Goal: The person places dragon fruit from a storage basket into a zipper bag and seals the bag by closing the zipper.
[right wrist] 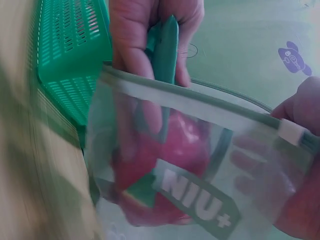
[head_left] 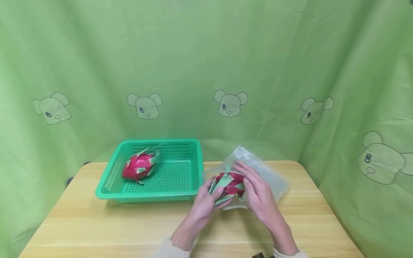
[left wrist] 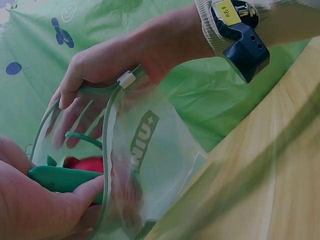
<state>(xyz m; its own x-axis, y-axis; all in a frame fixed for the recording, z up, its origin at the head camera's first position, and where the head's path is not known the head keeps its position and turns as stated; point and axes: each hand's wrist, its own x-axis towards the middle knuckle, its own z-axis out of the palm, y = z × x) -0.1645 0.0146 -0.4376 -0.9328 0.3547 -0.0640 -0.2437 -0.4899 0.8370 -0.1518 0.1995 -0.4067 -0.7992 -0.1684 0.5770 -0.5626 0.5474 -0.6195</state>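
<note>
Pale cuffs sit closest, at six o'clock in the head view, and the hands reach up from them to a dragon fruit between five and six. Its red body lies inside a clear zip bag, with a long green scale sticking out past the rim toward twelve o'clock in the right wrist view. The left hand has thumb and fingers closed on the scaly end, some fingertips inside the bag; the right hand has its fingers spread fairly straight, the thumb apart, with the bag's rim caught between.

The fruit should feel fairly weighty and firm – smooth-skinned, likely a little slippery, and prone to bruising. Its scales look bendable and could tear, so cupping the round body seems the surer hold. The bag should be light, limp and clingy; its stiffer zip edge, near the white slider, offers the best grip.

"NIU+" reads in pale letters on a green-grey label – slanting toward four o'clock. A yellow sticker on the right wrist's device carries characters too small to read surely. Lettering on the curtain's bear heads is illegible.
</note>
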